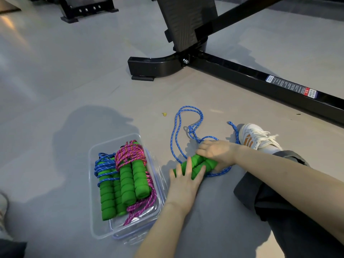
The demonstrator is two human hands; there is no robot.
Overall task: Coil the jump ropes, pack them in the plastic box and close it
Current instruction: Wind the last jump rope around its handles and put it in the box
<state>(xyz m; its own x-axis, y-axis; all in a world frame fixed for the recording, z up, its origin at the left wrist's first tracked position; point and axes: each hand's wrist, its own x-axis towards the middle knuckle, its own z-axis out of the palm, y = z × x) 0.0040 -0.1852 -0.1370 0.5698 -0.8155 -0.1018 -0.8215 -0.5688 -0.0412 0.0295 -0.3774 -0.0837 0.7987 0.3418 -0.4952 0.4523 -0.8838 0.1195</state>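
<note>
Nearest me sits the clear plastic box [94, 185], rectangular with rounded corners, open, resting on what looks like its lid [137, 233] on the smooth grey floor [55, 81]. Inside lie two coiled ropes: a blue rope [104, 164] wound round ribbed green foam handles at the left, and a pink rope [130, 153] wound round a second pair beside it, its braided tail trailing toward the box's near corner.

Just right of the box, my left hand [183, 181] lies fingers spread over the near end of a third pair of handles [197, 164], pressing them to the floor. My right hand [216, 151] is curled over their far end, gripping them. The loose rope [176, 127], blue braided cord, runs out from under my hands in open loops across the floor, one strand reaching a white laced shoe [258, 136] at the right.

Farthest off stands a black steel frame [242, 73] with a bolted foot.
</note>
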